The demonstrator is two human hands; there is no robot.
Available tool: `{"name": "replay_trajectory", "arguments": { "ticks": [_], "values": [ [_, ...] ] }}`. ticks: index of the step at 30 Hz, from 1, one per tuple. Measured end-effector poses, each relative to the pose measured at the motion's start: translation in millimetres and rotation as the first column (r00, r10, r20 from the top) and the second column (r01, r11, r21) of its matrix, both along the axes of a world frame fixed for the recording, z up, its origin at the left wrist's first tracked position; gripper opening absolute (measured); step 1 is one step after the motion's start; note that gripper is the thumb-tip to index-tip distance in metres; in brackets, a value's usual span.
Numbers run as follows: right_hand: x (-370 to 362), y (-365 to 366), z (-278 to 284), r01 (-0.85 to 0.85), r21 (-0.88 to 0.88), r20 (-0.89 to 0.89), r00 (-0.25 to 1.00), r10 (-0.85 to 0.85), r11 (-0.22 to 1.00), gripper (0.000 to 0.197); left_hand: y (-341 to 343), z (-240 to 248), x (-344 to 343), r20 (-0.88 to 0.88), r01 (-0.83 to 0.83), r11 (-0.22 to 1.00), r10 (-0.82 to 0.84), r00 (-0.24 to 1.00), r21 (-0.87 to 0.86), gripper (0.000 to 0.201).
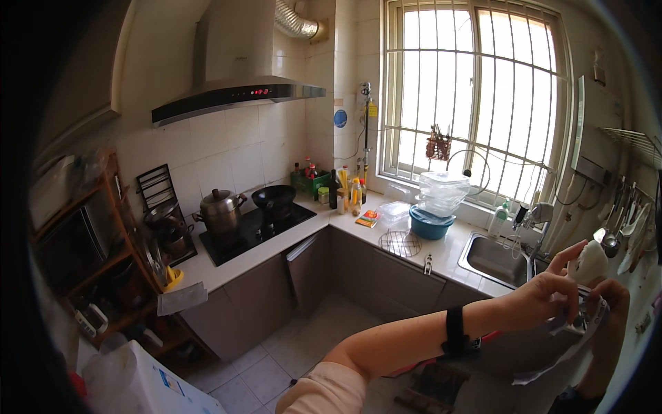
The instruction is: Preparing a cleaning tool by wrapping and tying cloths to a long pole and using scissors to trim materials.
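Note:
My left hand (552,284) reaches far to the right, its fingers bent and closed around the lower part of a white rounded object (590,262). What kind of thing it is, I cannot make out. Close by, my right hand (611,303) has its fingers curled at a pale ribbon-like strip (562,359) with dark marks, which dangles below both hands. Part of the right fingers is hidden behind the strip. A black band circles my left wrist. Both hands are near the right wall, beside hanging ladles and spatulas (624,224).
A steel sink (498,259) lies beyond my left forearm. Clear plastic containers (441,193) sit in a blue basin (432,224) on the counter. A pot (221,210) and a wok (274,198) stand on the black hob (238,238). One cabinet door (308,272) is ajar.

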State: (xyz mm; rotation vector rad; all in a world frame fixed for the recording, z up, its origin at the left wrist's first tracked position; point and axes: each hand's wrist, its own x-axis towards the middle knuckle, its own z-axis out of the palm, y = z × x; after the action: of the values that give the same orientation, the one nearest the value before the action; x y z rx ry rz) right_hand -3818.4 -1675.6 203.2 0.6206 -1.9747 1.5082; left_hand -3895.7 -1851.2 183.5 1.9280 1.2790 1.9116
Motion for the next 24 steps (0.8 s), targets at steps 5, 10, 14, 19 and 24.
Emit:
{"name": "replay_trajectory", "arguments": {
  "ticks": [5, 10, 14, 19, 24],
  "values": [
    [13, -24, 12, 0.022, 0.006, 0.022, 1.000, -0.022, 1.000, 0.006, -2, 3, 4, -0.038, -0.153, 0.980, 0.159, 0.987, 0.130, 0.023],
    [7, -40, 8, 0.163, 0.187, -0.212, 0.970, -0.123, 0.969, 0.019, -2, 8, 7, 0.038, -0.245, 0.955, 0.242, 0.970, 0.170, 0.017],
    [-3, -54, 23, 0.721, 0.272, -0.829, 0.511, -0.225, 0.637, 0.013, 11, 16, 10, 0.108, -0.326, 0.936, 0.314, 0.943, 0.132, 0.016],
    [-20, -63, 21, 0.717, 0.161, -0.828, 0.473, -0.302, 0.679, 0.019, -13, 16, -5, 0.380, -0.165, 0.986, 0.146, 0.913, 0.017, 0.021],
    [-12, -57, 24, 0.749, 0.178, -0.813, 0.477, -0.333, 0.638, 0.018, -29, 17, -7, 0.402, -0.026, 1.000, 0.025, 0.915, -0.003, 0.014]
  ]
}}
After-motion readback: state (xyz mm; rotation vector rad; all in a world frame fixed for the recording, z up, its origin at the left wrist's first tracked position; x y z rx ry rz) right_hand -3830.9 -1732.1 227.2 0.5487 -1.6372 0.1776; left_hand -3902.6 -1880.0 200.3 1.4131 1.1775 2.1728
